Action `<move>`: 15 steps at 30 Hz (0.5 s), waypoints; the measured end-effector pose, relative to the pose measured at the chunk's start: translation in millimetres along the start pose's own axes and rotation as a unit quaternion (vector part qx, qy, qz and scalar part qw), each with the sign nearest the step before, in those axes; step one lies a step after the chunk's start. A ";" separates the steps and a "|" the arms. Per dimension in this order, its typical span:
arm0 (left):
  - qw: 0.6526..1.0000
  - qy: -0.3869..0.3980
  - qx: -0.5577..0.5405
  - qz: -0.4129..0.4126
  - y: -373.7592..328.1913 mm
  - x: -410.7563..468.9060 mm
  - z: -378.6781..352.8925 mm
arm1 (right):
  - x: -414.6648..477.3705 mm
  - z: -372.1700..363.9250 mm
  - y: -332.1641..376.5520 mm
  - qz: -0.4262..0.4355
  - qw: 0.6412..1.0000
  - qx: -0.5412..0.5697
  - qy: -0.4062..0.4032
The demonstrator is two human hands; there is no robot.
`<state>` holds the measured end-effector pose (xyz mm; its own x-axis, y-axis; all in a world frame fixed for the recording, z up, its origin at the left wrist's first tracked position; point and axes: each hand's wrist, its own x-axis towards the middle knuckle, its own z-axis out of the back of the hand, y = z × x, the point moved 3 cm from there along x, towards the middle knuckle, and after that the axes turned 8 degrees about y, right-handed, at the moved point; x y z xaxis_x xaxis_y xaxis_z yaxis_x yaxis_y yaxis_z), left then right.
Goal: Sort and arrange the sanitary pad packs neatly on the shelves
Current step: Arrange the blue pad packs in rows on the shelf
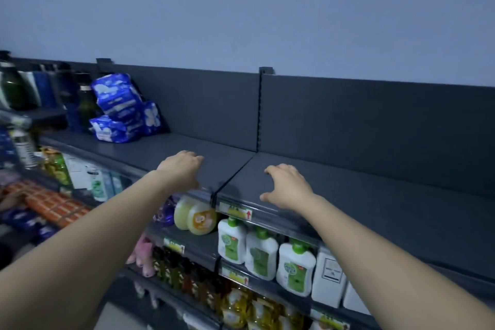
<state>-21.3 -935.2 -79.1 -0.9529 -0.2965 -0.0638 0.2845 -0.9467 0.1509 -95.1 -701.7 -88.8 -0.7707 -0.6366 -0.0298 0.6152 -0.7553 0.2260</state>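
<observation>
Three blue sanitary pad packs (pixel 117 108) lie in a loose heap at the left end of the dark grey top shelf (pixel 361 195), one tilted on top of the others. My left hand (pixel 182 170) and my right hand (pixel 288 187) rest on the bare shelf board near its front edge, either side of the seam between two shelf sections. Both hands hold nothing, their fingers loosely curled on the surface. The packs are well to the left of my left hand.
Dark bottles (pixel 16 88) stand left of the packs. Below are round tubs (pixel 195 217), white and green soap bottles (pixel 261 253), yellow bottles (pixel 238 305), and orange packets (pixel 51 203) at the far left. A slotted upright (pixel 259 110) splits the back panel.
</observation>
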 end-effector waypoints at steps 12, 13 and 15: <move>0.995 0.010 -0.014 0.096 148.8 40.6 -28.4 | 143.0 -28.8 116.5 0.098 0.995 -0.013 0.026; 0.995 0.007 -0.014 0.103 161.3 47.7 -29.6 | 157.4 -30.3 125.3 0.107 0.994 -0.015 0.027; 0.993 -0.003 -0.011 0.119 186.8 63.7 -30.1 | 187.1 -32.0 143.3 0.126 0.992 -0.016 0.026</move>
<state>-25.8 -1134.7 -84.7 -0.8595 -0.5106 -0.0227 0.5031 -0.8529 0.1395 -145.8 -934.0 -93.1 -0.5821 -0.8127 -0.0275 0.7930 -0.5748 0.2020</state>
